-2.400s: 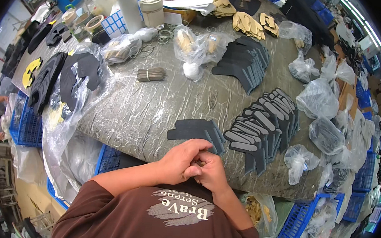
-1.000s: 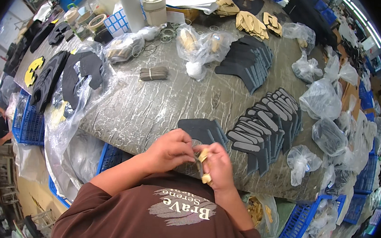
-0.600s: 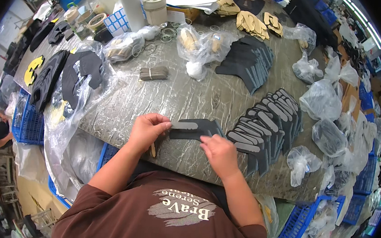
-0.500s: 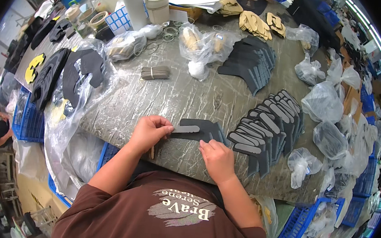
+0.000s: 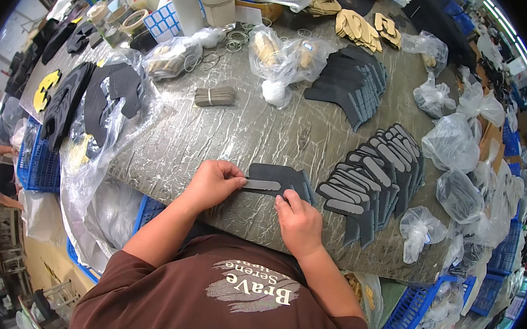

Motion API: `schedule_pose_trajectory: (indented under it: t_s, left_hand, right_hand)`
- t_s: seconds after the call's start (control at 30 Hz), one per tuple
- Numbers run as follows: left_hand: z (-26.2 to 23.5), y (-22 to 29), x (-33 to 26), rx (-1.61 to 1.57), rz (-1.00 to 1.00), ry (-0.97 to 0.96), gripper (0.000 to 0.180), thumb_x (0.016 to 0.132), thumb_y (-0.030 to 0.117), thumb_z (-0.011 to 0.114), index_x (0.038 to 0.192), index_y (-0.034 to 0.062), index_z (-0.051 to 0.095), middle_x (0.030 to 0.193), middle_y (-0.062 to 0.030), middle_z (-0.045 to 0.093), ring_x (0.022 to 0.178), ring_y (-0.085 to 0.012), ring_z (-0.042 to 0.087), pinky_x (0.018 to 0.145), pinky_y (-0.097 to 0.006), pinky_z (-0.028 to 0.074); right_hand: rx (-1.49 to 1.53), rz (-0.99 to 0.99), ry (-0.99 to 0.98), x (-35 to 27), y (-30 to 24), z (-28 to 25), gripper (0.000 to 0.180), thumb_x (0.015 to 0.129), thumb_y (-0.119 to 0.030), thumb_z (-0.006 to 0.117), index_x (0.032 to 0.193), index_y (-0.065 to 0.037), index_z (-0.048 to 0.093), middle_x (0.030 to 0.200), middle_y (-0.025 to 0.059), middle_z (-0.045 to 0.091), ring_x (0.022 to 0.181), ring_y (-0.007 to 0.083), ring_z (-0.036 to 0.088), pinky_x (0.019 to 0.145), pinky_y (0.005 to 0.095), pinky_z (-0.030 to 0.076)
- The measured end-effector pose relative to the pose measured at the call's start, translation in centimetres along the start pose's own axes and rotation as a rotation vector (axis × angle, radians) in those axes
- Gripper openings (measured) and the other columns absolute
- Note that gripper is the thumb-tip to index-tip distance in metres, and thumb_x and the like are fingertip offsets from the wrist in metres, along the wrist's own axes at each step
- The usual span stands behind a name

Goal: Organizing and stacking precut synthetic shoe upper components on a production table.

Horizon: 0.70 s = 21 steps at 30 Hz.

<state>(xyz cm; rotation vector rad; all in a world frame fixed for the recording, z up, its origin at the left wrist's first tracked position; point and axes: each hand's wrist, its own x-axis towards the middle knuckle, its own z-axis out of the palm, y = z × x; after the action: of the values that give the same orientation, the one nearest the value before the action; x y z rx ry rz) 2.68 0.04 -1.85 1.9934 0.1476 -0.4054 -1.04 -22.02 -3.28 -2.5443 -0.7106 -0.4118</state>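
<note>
My left hand (image 5: 213,186) pinches one end of a narrow grey strip (image 5: 264,184) with rounded ends. The strip lies along the lower edge of a dark, flat cut piece (image 5: 275,172), the top one of a small fanned stack. At that piece's lower right edge, my right hand (image 5: 298,222) has its fingers curled, thumb and forefinger closed on the edge. Just right of it, several dark pieces bearing grey strips (image 5: 343,194) overlap in a long fanned row.
A banded bundle of strips (image 5: 214,96) lies farther back. Beyond are plain dark pieces (image 5: 347,84), filled plastic bags (image 5: 285,57), beige cut pieces (image 5: 358,30) and a pale bottle (image 5: 185,4). Plastic-wrapped black pieces (image 5: 113,92) sit at left. Blue crates (image 5: 406,315) stand beside the table.
My left hand has moved slightly right, bringing the grey strip further over the dark piece and lower along its edge. The fingers of my right hand have shifted slightly at the edge.
</note>
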Motion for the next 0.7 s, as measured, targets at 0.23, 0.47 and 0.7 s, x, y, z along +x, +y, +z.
schedule_pose_trajectory:
  t_s: [0.23, 0.47, 0.7]
  left_hand:
    - [-0.2, 0.5, -0.1, 0.046, -0.018, 0.010, 0.010, 0.077, 0.009, 0.070, 0.081, 0.0001, 0.068, 0.067, -0.0011, 0.064, 0.060, -0.0057, 0.055, 0.055, -0.022, 0.044]
    - [0.0, 0.6, -0.1, 0.184, 0.105, 0.080, 0.015, 0.074, 0.013, 0.072, 0.082, 0.0006, 0.069, 0.066, -0.0083, 0.065, 0.060, -0.0136, 0.060, 0.058, -0.029, 0.048]
    - [0.2, 1.5, 0.0, 0.405, 0.155, 0.078, 0.011, 0.075, 0.011, 0.069, 0.079, 0.0009, 0.066, 0.067, -0.0117, 0.064, 0.064, -0.0187, 0.062, 0.061, -0.031, 0.048]
  right_hand:
    - [-0.049, -0.077, -0.058, 0.1, 0.2, -0.2, 0.010, 0.075, -0.008, 0.064, 0.083, -0.004, 0.063, 0.111, 0.0024, 0.063, 0.063, 0.0182, 0.059, 0.056, 0.0320, 0.049]
    - [-0.042, -0.036, -0.082, 0.3, -0.1, -0.2, 0.006, 0.076, -0.007, 0.062, 0.081, -0.004, 0.061, 0.109, 0.0021, 0.063, 0.062, 0.0182, 0.059, 0.055, 0.0327, 0.049]
    - [-0.031, -0.019, -0.100, 0.0, 0.1, -0.2, 0.019, 0.070, -0.008, 0.061, 0.088, -0.005, 0.062, 0.113, 0.0043, 0.061, 0.065, 0.0189, 0.059, 0.057, 0.0327, 0.049]
